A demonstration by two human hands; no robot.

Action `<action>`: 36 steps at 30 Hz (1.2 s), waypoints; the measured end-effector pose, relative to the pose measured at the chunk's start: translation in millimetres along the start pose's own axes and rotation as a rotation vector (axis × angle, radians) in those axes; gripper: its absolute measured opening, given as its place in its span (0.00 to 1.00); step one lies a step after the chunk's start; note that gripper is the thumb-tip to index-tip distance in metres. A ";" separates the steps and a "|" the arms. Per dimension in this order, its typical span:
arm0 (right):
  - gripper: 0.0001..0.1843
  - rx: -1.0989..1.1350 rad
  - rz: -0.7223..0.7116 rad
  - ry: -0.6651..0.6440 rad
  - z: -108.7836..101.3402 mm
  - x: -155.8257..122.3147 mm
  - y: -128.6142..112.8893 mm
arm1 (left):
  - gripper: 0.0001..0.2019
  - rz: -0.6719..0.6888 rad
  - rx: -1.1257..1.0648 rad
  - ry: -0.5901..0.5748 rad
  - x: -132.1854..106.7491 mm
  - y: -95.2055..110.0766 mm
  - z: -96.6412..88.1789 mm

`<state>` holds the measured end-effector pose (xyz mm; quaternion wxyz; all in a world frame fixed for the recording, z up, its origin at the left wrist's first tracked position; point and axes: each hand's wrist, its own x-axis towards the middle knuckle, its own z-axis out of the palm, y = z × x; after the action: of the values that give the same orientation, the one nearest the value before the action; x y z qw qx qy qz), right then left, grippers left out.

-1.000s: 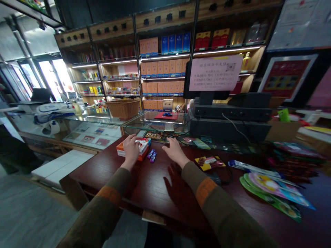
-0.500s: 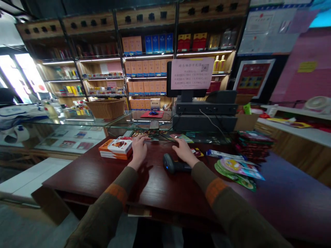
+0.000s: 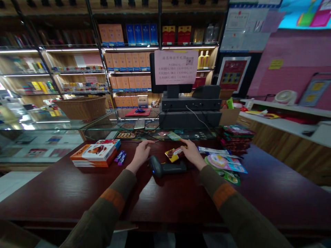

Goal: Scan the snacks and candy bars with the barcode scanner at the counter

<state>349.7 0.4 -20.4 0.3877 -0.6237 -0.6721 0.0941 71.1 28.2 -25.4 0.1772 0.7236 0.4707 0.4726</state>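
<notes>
My left hand reaches over the dark red desk with its fingers stretched out, holding nothing. To its left lie two small purple-wrapped snacks and a stack of orange-and-white boxes. My right hand is at the right end of a yellow-and-red packet. Its fingers are apart, and the thumb side overlaps the packet's edge; I cannot tell whether it touches. A black barcode scanner with a blue light lies between my forearms.
Right of my right hand lie colourful flat packages and a tall pile of dark red packets. A monitor with a pink paper sign stands behind on a black cash drawer. A wicker basket sits on the glass counter.
The view has turned right. My left hand has moved away from the boxes, uncovering the purple snacks. My right hand has shifted right across the yellow-and-red packet, which now shows on its left.
</notes>
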 end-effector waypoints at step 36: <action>0.27 0.051 -0.086 -0.192 -8.0 -7.2 44.6 | 0.31 -0.293 -0.459 -0.756 39.2 -14.6 36.6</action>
<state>388.4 0.1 -45.1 0.3407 -0.5726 -0.7297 0.1538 99.1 75.6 -33.3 0.5566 0.7132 0.3535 0.2377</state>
